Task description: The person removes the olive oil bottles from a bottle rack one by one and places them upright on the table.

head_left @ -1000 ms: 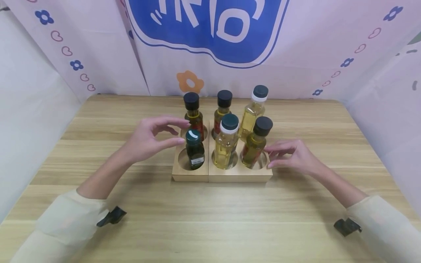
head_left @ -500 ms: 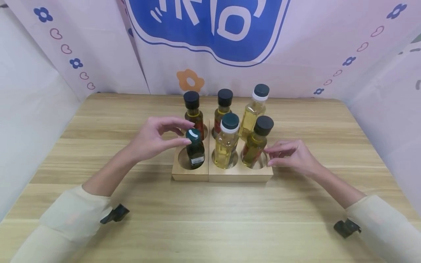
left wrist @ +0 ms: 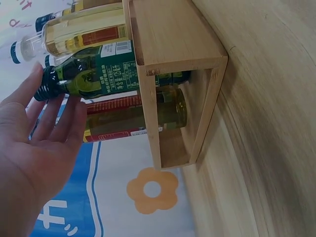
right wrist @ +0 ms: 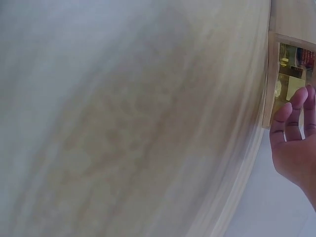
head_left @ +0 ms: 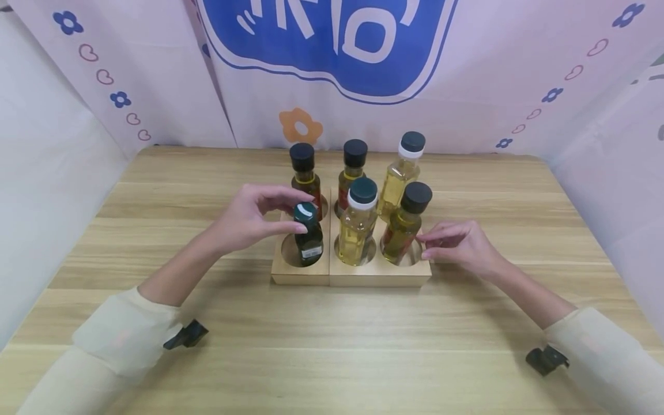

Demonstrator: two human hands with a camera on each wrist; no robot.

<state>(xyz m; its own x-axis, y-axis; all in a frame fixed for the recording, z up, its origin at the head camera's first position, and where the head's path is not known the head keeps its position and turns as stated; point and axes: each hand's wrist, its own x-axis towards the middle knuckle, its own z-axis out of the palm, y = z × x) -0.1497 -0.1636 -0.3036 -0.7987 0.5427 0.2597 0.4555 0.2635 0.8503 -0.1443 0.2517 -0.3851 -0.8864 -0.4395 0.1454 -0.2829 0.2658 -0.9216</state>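
Observation:
In the head view my left hand point(head_left: 249, 216) has its thumb and fingers around the capped top of a small dark green bottle point(head_left: 310, 245). This bottle stands in the front left hole of a wooden bottle rack point(head_left: 303, 279). The left wrist view shows the thumb at the green bottle's point(left wrist: 94, 74) cap and the fingers behind its neck. My right hand point(head_left: 461, 248) touches the rack's right end with its fingertips, beside a dark-capped oil bottle point(head_left: 399, 233). In the right wrist view bent fingers of the right hand point(right wrist: 296, 143) lie at the rack's point(right wrist: 270, 84) open side.
A pale oil bottle point(head_left: 355, 230) with a green cap stands in the front middle hole. Behind stand two black-capped bottles, one on the left point(head_left: 306, 184) and one in the middle point(head_left: 353, 178), and another pale oil bottle point(head_left: 396, 184). A printed cloth point(head_left: 259, 109) hangs behind the wooden table point(head_left: 332, 346).
My left hand has moved right, from beside the green bottle to around its capped top. The right hand stays at the rack's end, and the bottles keep their places.

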